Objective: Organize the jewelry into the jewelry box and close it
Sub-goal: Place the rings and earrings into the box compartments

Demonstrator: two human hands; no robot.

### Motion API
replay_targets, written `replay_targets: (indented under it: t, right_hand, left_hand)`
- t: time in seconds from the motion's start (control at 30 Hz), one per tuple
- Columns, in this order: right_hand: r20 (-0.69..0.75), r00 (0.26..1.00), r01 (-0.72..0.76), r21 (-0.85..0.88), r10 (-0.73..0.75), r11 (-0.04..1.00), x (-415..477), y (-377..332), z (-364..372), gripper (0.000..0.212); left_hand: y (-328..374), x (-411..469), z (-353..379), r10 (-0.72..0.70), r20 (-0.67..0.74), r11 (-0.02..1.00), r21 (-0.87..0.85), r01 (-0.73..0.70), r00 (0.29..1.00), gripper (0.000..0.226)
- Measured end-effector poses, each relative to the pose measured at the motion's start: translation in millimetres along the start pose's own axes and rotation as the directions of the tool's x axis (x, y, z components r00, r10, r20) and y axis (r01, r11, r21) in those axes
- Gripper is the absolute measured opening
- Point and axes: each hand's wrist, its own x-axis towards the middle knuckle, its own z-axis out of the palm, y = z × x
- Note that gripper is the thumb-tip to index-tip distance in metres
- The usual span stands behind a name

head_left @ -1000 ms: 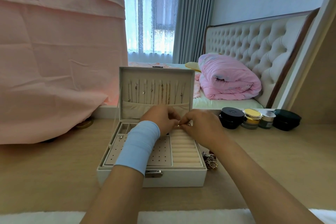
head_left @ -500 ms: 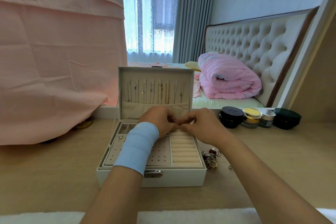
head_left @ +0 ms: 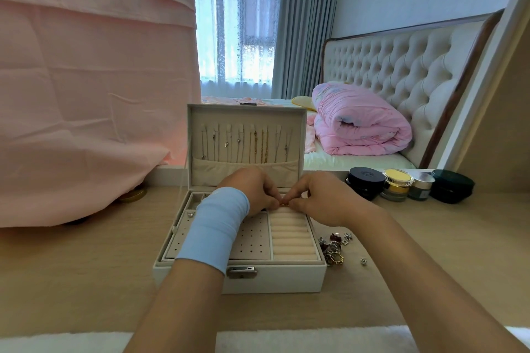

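1. Bedroom setup: pale wood desk (head_left: pixel 86 266), pink cloth draped at left, bed with a rolled pink quilt behind, four cosmetic jars (head_left: pixel 407 185) at back right.
2. White jewelry box (head_left: pixel 241 275) sits centre on the desk with its lid (head_left: pixel 246 140) upright; necklaces (head_left: pixel 258 143) hang in a row inside the lid. Long axis runs left-right, latch (head_left: pixel 241 272) faces the person, hinge on the far side.
3. Left hand (head_left: pixel 252 192) (blue wristband) and right hand (head_left: pixel 321 198) meet fingertip to fingertip over the far end of the ring rolls (head_left: pixel 291 238), both pinching one small gold ring (head_left: pixel 284 203). Looks like it is being pushed into the back slot; whether it is seated I can't tell.
4. Ring handling, my read: light, rigid, slick metal, easy to drop. Hold the band by its edges and press it edge-down between two rolls; the foam should give.
5. Loose jewelry pile (head_left: pixel 334 246) lies on the desk just beside the box's right wall, with one small piece (head_left: pixel 363 261) apart to its right. Small and spiky, so take pieces one at a time.
6. Lid closes towards the person; push from the top edge once the pile is in.
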Motion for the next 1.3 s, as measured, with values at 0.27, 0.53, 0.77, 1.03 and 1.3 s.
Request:
replay_targets:
  t: [0.27,0.53,0.77,1.03,1.3]
  right_hand:
    - [0.01,1.0,0.012,-0.045,-0.011,0.999,-1,-2,2,0.015]
    - [0.06,0.998,0.034,0.025,-0.035,0.999,-27,7,-31,0.01]
    - [0.413,0.888,-0.134,-0.185,0.2,0.974,-54,25,-21,0.034]
    - [0.322,0.932,-0.1,-0.221,0.169,0.97,-54,35,-15,0.017]
    - [0.303,0.943,-0.111,-0.096,0.136,0.989,-54,43,-33,0.009]
  left_hand:
    - [1,-3,2,0.011,-0.011,0.999,0.033,-0.011,1.0,0.009]
    - [27,-8,-5,0.137,-0.06,0.989,0.064,-0.133,0.989,0.009]
    - [59,-13,29,0.242,0.051,0.962,0.117,-0.247,0.969,0.004]
    - [61,-19,42,0.281,0.07,0.935,0.205,-0.29,0.957,0.008]
    - [55,-29,43,0.305,0.036,0.949,0.068,-0.307,0.952,0.009]
